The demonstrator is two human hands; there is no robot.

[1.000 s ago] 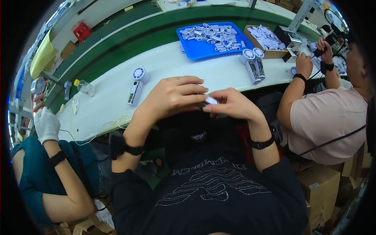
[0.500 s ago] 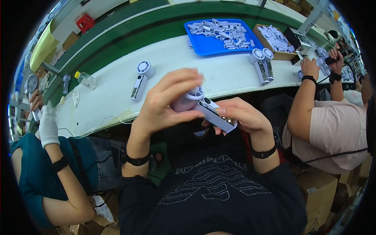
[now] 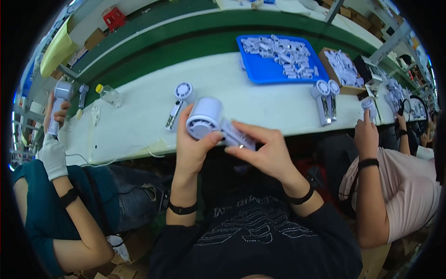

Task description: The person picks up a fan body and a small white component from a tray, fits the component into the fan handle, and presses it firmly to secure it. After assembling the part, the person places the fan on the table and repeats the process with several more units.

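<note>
A pale lavender handheld fan (image 3: 207, 111) is held between both hands above the near edge of the table. My left hand (image 3: 189, 151) cups its round head from below, thumb near the neck. On the handle, my right hand (image 3: 267, 149) closes with fingers above and thumb below. A smooth side of the handle with lettering faces up; its other side is hidden. Just beyond my left hand, another fan (image 3: 184, 93) lies on the table, its handle open with the inner parts showing.
Beyond are a blue tray (image 3: 260, 76) of small lavender parts, a cardboard box (image 3: 341, 86) of handle covers and two open-handled fans (image 3: 324, 104). At left stand a yellow-capped bottle (image 3: 110, 96) and a gloved co-worker's hand (image 3: 53, 156) with a fan. Another co-worker's arm (image 3: 369, 144) is at right.
The fan has been turned over: its open side with inner parts showed before, and a lettered side shows now. My left hand has shifted from over the head to beneath it.
</note>
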